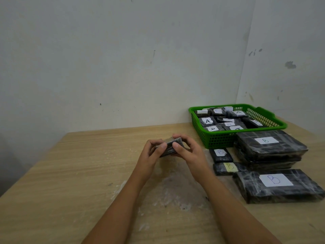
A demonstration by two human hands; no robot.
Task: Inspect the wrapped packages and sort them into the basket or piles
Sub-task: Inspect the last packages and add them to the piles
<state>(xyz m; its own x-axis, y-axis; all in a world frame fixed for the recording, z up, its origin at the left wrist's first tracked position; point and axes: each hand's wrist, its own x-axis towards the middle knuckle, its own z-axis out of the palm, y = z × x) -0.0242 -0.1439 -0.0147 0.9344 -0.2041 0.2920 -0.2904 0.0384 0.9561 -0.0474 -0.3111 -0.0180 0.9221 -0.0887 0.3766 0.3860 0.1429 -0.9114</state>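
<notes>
Fingers: both sets of fingers (177, 147) are curled round one small package, pinching its two ends, so it can be tipped and looked at from every side.
Left hand: the left hand (153, 152) holds the near left end, thumb on top.
Right hand: the right hand (188, 152) holds the right end, thumb on top and the other fingers round the far edge.
Small package: the small package (170, 147) is dark and wrapped in shiny plastic. It is up off the table (70, 164), in front of the person, left of the basket. No letter shows on it from here, so I cannot tell where it belongs.
Green basket: the green basket (219, 138) sits at the back right by the wall. Its packages mostly wear an A sticker, so it looks like the home for A.
B piles: the big stack (269, 147), two little packages (220, 154) and a big flat one (277, 185) sit just in front of the basket, all marked B. Keeping them out of the basket keeps the two letters apart.
Where we are: I think this is the looking step.
Next: it probably needs turning until a sticker shows.
</notes>
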